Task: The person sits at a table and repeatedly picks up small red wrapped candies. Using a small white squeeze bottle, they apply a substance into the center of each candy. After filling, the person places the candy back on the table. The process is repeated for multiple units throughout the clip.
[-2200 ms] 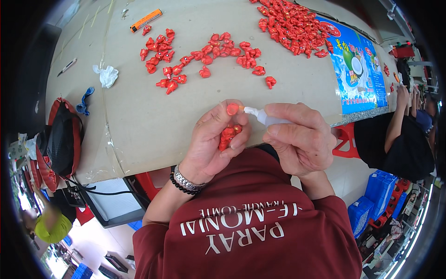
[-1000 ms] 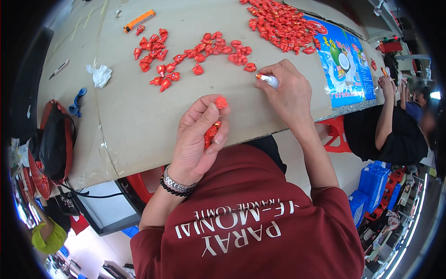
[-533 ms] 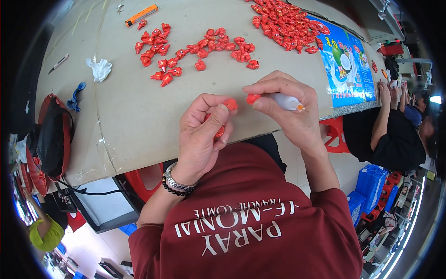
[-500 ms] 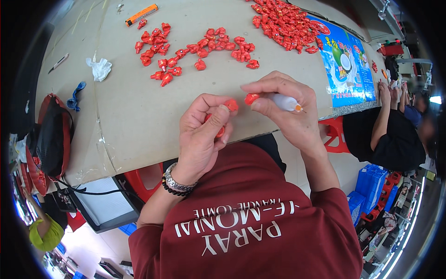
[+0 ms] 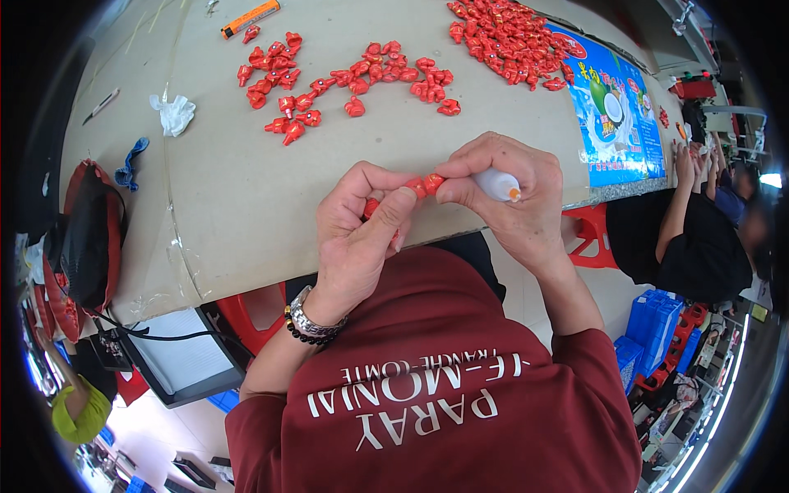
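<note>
My left hand pinches a small red plastic piece between thumb and forefinger, with more red showing under its curled fingers. Against that piece, my right hand holds a second red piece with its fingertips; the two appear to touch. Tucked in the right palm is a white squeeze bottle with an orange tip. Beyond my hands, several small red figure-like parts lie in loose clusters on the table.
A large heap of red parts lies at the far right beside a blue printed sheet. Crumpled tissue, a pen-like tool, an orange tube-shaped object and a dark bag are on the left. Another person's arm rests at the right.
My hands have come together, bringing the two red pieces into apparent contact. The bottle in my right hand has tilted a little. The parts on the table lie as before.
</note>
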Demonstrator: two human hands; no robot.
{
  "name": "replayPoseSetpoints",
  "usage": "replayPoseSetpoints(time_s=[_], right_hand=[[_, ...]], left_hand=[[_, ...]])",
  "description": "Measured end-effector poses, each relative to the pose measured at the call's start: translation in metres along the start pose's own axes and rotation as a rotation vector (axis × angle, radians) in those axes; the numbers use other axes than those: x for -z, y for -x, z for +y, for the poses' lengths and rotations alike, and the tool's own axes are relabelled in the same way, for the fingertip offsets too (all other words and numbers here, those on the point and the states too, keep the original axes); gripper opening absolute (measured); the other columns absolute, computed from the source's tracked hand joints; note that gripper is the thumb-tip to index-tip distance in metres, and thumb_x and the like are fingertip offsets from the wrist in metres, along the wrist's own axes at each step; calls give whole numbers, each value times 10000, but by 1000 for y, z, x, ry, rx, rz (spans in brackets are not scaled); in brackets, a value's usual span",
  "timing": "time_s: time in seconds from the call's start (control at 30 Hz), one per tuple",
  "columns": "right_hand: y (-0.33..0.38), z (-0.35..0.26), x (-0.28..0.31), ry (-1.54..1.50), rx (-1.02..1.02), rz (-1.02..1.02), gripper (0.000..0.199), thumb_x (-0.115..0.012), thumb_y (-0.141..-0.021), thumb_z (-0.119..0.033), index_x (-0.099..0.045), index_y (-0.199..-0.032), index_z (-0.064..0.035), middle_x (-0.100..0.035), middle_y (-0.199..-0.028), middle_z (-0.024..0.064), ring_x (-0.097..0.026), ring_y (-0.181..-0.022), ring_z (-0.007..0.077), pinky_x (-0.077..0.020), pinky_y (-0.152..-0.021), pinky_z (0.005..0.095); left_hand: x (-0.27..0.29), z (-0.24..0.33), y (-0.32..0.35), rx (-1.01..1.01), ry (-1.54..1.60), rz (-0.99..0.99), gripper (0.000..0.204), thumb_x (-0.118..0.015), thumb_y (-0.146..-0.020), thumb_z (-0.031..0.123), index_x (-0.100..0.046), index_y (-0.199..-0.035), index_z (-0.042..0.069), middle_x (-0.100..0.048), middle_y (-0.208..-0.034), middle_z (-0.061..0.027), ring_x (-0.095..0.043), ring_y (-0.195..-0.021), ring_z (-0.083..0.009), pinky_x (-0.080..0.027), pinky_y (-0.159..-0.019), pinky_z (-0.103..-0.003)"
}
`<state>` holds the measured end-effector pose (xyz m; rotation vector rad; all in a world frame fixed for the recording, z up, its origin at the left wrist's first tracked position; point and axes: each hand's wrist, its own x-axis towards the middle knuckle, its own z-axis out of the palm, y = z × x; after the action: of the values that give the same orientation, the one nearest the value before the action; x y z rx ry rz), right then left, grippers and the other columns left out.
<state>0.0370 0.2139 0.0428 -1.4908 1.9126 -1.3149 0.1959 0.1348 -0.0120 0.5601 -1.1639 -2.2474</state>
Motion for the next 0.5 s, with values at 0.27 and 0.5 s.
replayPoseSetpoints(time_s=[0.27,0.5], right_hand=[[5,1,-2,-86,-48,-15,191,-792,-668,-27,-685,-824,-1,-652,-780,80,-611,-719,140,-471,-635,261],[7,9,-8,-99,68,24,200,-785,-655,1,-672,-819,-8,-652,-765,78,-632,-680,160,-492,-602,259]], left_hand=[[2,-1,0,-118,-230,-11,120,-578,-927,102,-548,-976,-2,-592,-747,-39,-450,-540,-44,-334,-463,-179],[-2,-2,0,-96,-182,31,85,-587,-918,80,-571,-951,4,-532,-677,27,-389,-534,3,-292,-455,-167]])
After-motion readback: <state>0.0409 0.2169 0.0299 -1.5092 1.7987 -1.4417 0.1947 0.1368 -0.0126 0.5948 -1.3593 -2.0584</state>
